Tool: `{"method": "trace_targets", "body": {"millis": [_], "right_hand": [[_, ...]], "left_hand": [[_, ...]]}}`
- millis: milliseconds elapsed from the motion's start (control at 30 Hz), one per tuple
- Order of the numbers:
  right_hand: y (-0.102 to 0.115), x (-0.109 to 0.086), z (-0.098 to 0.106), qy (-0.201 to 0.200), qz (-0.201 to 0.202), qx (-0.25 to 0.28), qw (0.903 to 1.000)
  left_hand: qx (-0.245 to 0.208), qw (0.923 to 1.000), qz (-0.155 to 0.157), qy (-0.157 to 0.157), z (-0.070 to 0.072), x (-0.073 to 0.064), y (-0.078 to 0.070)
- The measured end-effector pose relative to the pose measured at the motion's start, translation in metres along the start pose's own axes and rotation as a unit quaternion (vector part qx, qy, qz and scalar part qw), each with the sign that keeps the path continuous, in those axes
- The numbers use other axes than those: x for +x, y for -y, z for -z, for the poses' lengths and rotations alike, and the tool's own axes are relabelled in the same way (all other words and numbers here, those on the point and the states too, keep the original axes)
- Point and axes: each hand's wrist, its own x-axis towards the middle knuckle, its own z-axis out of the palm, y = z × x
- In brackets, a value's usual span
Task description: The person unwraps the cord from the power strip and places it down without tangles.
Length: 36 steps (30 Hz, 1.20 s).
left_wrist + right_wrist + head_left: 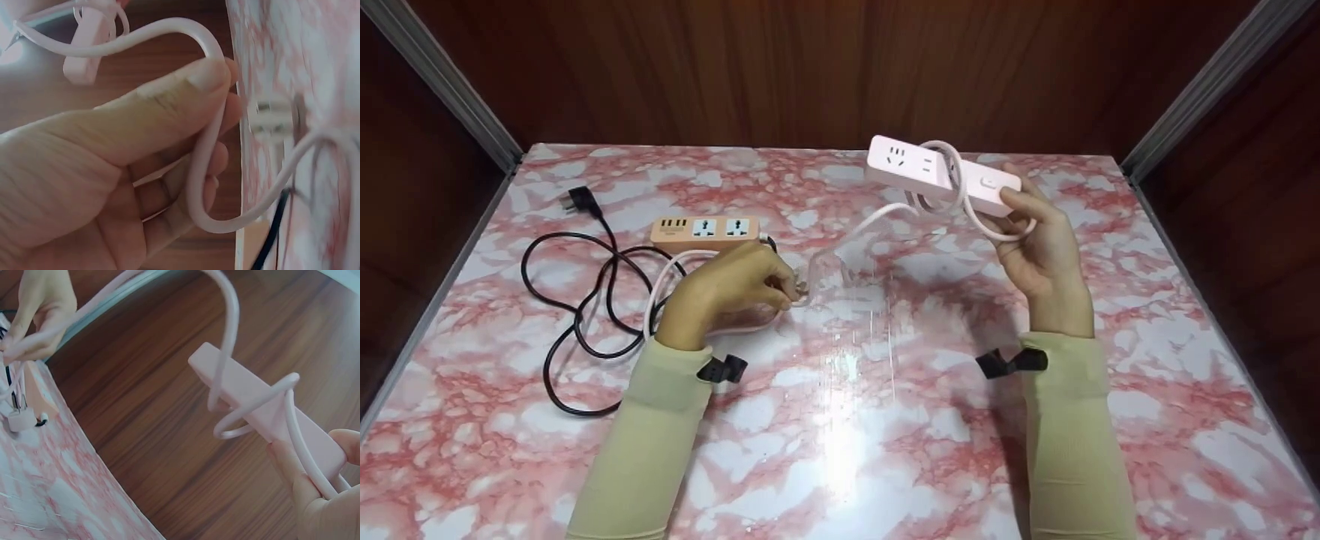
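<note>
My right hand (pixel 1042 240) holds a pink power strip (pixel 904 166) by its right end, lifted above the table, thumb on the near face. Its pale pink cord (pixel 877 217) loops around the strip's middle and sags toward the left. Part of that cord (pixel 208 135) is pinched between the thumb and fingers of my left hand (pixel 731 281), low over the table. The cord's white plug (pixel 22 420) lies on the table past the left hand, its prongs showing in the right wrist view. In that view the loops (pixel 256 405) hang loosely around the strip.
Behind the left hand lies an orange power strip (pixel 675 236) with white sockets and USB ports. Its black cord (pixel 577 307) sprawls in loose coils to the left, ending in a black plug (pixel 583 200). Brown wooden panels (pixel 810 75) enclose the marbled table (pixel 945 465).
</note>
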Motion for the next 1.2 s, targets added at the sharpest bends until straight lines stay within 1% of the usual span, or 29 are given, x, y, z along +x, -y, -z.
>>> {"method": "trace_targets", "body": {"millis": [67, 133, 200, 300, 367, 433, 500, 633, 700, 767, 867, 967, 1067, 1133, 1200], "right_hand": [[0.0, 0.0, 0.0, -0.007, 0.0, -0.007, 0.9999], [0.0, 0.0, -0.001, -0.01, 0.0, -0.014, 0.9999], [0.0, 0.001, 0.0, -0.007, 0.001, -0.014, 0.9999], [0.0, 0.001, 0.001, 0.0, 0.003, -0.016, 0.9999], [0.0, 0.001, 0.002, 0.004, 0.0, -0.007, 1.0], [0.0, 0.0, 0.002, 0.006, -0.006, 0.005, 1.0], [0.0, 0.0, 0.002, 0.007, -0.011, 0.018, 0.9998], [0.0, 0.0, 0.001, 0.004, -0.012, 0.018, 0.9998], [0.0, 0.0, 0.0, 0.002, -0.011, 0.008, 0.9999], [-0.001, 0.0, 0.0, 0.001, -0.009, -0.002, 1.0], [-0.001, 0.0, 0.0, 0.001, -0.011, -0.004, 0.9999], [0.0, -0.001, 0.001, 0.003, -0.013, -0.001, 0.9999], [-0.001, -0.002, 0.0, 0.011, -0.015, -0.005, 0.9998], [-0.002, -0.002, 0.0, 0.016, -0.015, -0.012, 0.9997], [-0.001, -0.001, 0.0, 0.019, -0.017, -0.008, 0.9996]], "left_hand": [[-0.001, 0.9998, 0.018, 0.002, 0.002, -0.001, 0.005], [-0.006, 0.999, 0.043, 0.008, 0.005, -0.002, 0.009], [-0.012, 0.9976, 0.066, 0.014, 0.007, -0.004, 0.012], [-0.015, 0.9955, 0.091, 0.021, 0.009, -0.006, 0.014], [-0.02, 0.9942, 0.102, 0.028, 0.011, -0.008, 0.015], [-0.029, 0.9934, 0.106, 0.033, 0.013, -0.011, 0.015], [-0.043, 0.9939, 0.097, 0.032, 0.016, -0.014, 0.015], [-0.077, 0.9948, 0.066, 0.008, 0.024, -0.023, 0.015], [-0.086, 0.9949, 0.051, -0.009, 0.027, -0.026, 0.015], [-0.095, 0.9939, 0.046, -0.033, 0.028, -0.026, 0.014], [-0.106, 0.9899, 0.05, -0.08, 0.028, -0.022, 0.011], [-0.118, 0.9833, 0.066, -0.122, 0.026, -0.017, 0.008], [-0.121, 0.9794, 0.084, -0.138, 0.024, -0.015, 0.007], [-0.116, 0.979, 0.089, -0.142, 0.023, -0.015, 0.008], [-0.104, 0.98, 0.091, -0.143, 0.023, -0.015, 0.009]]}}
